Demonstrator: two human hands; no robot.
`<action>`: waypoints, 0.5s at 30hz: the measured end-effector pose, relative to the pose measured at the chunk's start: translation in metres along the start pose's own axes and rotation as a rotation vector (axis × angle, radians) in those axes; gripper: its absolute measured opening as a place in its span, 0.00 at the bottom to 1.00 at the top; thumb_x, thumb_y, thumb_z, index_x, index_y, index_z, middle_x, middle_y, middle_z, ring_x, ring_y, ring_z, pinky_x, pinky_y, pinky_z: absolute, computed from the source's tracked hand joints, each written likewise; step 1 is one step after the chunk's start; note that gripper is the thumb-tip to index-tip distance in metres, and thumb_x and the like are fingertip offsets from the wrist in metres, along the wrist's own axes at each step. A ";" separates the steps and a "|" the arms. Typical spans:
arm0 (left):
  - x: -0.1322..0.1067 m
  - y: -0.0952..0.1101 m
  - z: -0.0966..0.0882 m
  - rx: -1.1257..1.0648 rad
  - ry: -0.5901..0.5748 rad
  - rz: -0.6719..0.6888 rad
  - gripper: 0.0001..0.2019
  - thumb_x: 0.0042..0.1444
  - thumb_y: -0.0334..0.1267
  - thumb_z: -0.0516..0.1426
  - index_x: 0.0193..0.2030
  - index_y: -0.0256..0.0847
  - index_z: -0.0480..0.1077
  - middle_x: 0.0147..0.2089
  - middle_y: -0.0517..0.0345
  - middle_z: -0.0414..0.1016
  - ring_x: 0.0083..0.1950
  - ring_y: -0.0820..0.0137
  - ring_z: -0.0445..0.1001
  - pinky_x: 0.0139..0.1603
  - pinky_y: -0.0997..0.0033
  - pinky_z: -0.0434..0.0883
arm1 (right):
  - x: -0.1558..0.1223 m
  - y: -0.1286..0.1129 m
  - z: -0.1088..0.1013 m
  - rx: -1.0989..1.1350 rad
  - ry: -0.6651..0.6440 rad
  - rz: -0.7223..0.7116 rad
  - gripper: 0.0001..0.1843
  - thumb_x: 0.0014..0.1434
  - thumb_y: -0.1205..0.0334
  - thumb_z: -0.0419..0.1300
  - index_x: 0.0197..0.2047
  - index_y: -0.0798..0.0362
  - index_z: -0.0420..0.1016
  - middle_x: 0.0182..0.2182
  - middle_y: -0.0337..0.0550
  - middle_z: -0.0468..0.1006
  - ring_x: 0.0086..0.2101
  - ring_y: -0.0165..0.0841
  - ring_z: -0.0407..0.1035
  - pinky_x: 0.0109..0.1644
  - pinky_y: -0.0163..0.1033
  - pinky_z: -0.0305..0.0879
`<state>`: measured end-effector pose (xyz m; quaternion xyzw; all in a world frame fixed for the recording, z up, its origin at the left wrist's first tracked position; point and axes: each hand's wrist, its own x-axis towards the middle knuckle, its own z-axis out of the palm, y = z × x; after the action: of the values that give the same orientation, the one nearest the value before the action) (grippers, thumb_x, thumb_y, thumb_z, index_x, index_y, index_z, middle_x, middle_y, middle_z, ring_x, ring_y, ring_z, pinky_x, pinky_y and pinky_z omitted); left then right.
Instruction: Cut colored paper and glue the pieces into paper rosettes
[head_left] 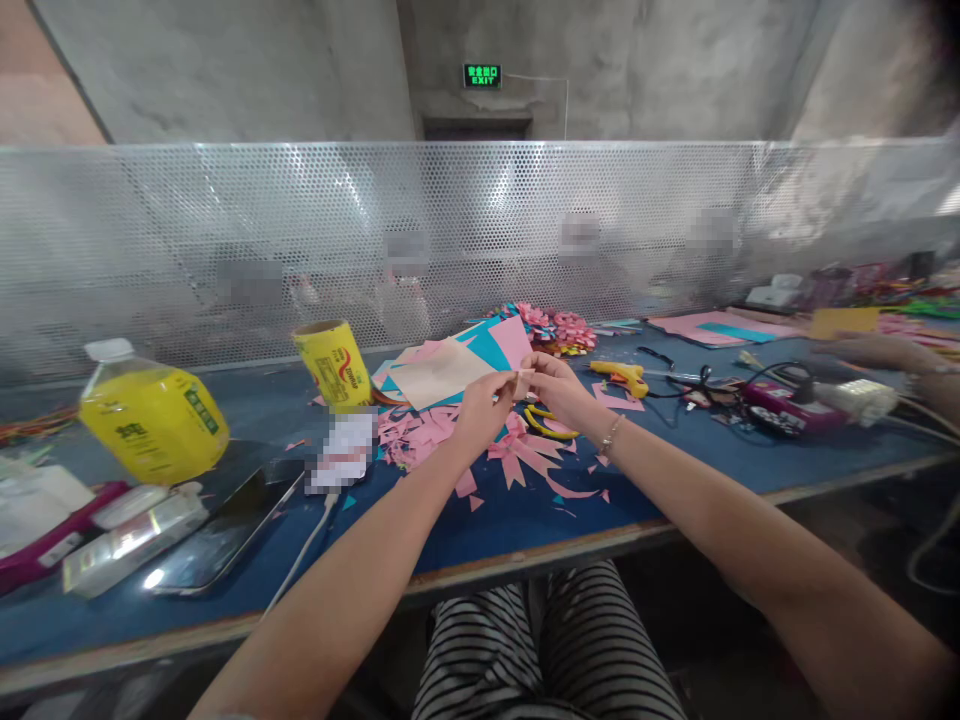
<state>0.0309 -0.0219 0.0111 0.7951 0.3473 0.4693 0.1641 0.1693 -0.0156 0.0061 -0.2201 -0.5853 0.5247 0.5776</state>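
My left hand [482,408] and my right hand [559,391] meet over the middle of the table, fingertips closed in a pinch on a small pale piece of paper [520,386]. Most of that piece is hidden by the fingers. Just behind them lie cream paper sheets [439,374], with blue paper [489,347] and pink paper [510,340] among them. Yellow-handled scissors [553,428] rest below my right hand. Pink paper scraps [420,432] and a pink fringed paper strip [521,455] lie under and around both hands.
Paper flowers [559,328] are heaped behind. A yellow glue gun [619,378] lies right, near a co-worker's hand [862,350]. Leftward stand a yellow-labelled tube [334,365] and a yellow jug [154,420], with a phone [229,530] in front. A perforated screen [465,230] borders the table.
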 end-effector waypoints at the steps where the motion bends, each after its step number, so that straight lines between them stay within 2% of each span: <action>1: 0.000 0.001 0.000 0.016 -0.013 -0.007 0.12 0.52 0.29 0.47 0.30 0.38 0.72 0.30 0.58 0.73 0.32 0.72 0.69 0.35 0.76 0.64 | 0.000 0.000 0.000 0.006 -0.005 -0.001 0.10 0.46 0.61 0.61 0.27 0.53 0.62 0.17 0.33 0.69 0.20 0.23 0.62 0.26 0.31 0.57; 9: -0.001 -0.002 0.001 -0.021 -0.037 -0.030 0.11 0.54 0.33 0.46 0.35 0.38 0.70 0.35 0.56 0.75 0.35 0.71 0.71 0.37 0.73 0.68 | -0.001 -0.001 0.001 0.005 0.013 0.024 0.11 0.46 0.61 0.62 0.25 0.54 0.62 0.18 0.33 0.67 0.20 0.23 0.62 0.26 0.30 0.57; 12: -0.002 -0.005 0.003 -0.082 0.001 -0.049 0.09 0.54 0.35 0.48 0.38 0.39 0.68 0.38 0.56 0.74 0.38 0.71 0.72 0.38 0.72 0.69 | -0.001 -0.001 0.000 0.004 0.017 0.018 0.11 0.46 0.61 0.62 0.25 0.54 0.62 0.18 0.32 0.67 0.20 0.23 0.61 0.26 0.30 0.57; 15: -0.003 -0.006 0.002 -0.090 0.058 -0.072 0.06 0.54 0.35 0.48 0.35 0.39 0.65 0.35 0.56 0.73 0.37 0.71 0.72 0.38 0.72 0.69 | -0.001 0.000 -0.001 0.005 0.009 0.008 0.11 0.46 0.61 0.62 0.25 0.54 0.62 0.17 0.32 0.67 0.20 0.22 0.61 0.25 0.30 0.55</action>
<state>0.0296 -0.0195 0.0046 0.7601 0.3589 0.5010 0.2062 0.1704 -0.0161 0.0060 -0.2237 -0.5804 0.5275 0.5787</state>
